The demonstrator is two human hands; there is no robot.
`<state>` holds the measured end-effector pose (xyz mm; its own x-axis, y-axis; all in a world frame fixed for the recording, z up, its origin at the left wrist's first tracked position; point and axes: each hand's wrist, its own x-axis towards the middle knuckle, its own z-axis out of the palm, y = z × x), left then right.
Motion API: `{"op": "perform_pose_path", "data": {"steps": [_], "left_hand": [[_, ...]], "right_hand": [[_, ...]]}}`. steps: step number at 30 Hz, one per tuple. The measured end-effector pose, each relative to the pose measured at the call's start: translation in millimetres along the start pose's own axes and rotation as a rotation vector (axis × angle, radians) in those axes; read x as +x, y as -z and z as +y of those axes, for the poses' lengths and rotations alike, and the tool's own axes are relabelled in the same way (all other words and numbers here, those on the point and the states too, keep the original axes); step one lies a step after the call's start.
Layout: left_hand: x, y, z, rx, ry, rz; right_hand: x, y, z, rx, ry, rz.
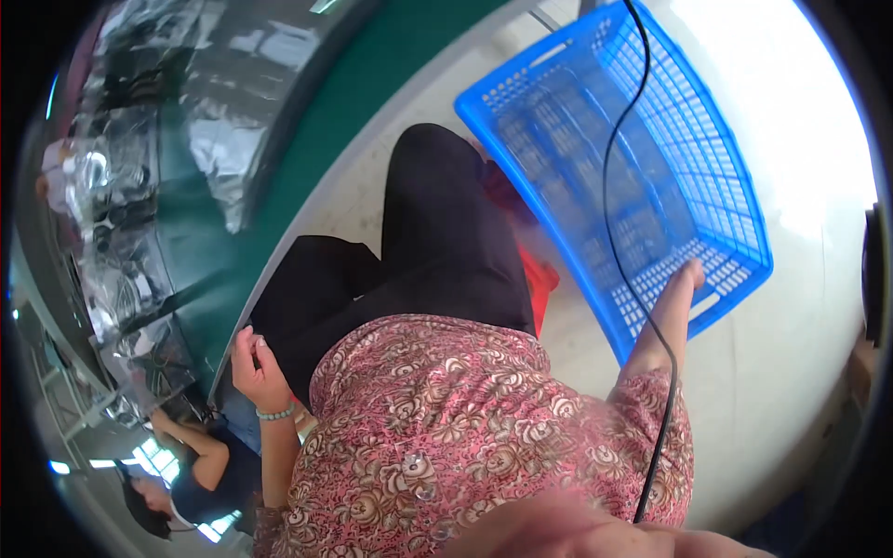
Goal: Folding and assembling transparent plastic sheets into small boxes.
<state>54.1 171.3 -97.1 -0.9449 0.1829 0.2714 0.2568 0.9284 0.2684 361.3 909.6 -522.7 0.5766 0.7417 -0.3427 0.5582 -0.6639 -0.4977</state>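
Note:
My left hand, with a beaded bracelet on its wrist, is raised beside the edge of the green-topped table. Its fingers are loosely bent and a little apart, and nothing shows in them. On my right is a large blue plastic basket with slotted walls. My right forearm reaches over its near end, and my right hand is down inside by the end wall. The fingers of that hand are mostly hidden, so what they touch or hold cannot be made out. The slotted basket bottom shows no contents.
A black cable hangs across the view in front of the basket. Clear plastic bags and several wrapped items lie on the table. At the lower left another person in dark clothing works at it. Something red is beside my leg.

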Motion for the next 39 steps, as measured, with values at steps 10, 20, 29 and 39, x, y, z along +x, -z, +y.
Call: {"op": "perform_pose_path", "data": {"steps": [10,20,29,39], "left_hand": [[-157,-3,-127,0.354,0.488,-0.349],[34,47,-13,-0.493,-0.117,0.042],[238,10,-47,-0.823,0.121,-0.168],[317,-46,-44,-0.369,0.251,-0.302]], "right_hand": [[-542,137,-282,0.949,2.070,-0.348],[-836,92,-220,0.163,2.574,-0.810],[-863,60,-214,0.028,2.518,-0.556],[-860,49,-209,0.298,2.413,-0.665]]}}
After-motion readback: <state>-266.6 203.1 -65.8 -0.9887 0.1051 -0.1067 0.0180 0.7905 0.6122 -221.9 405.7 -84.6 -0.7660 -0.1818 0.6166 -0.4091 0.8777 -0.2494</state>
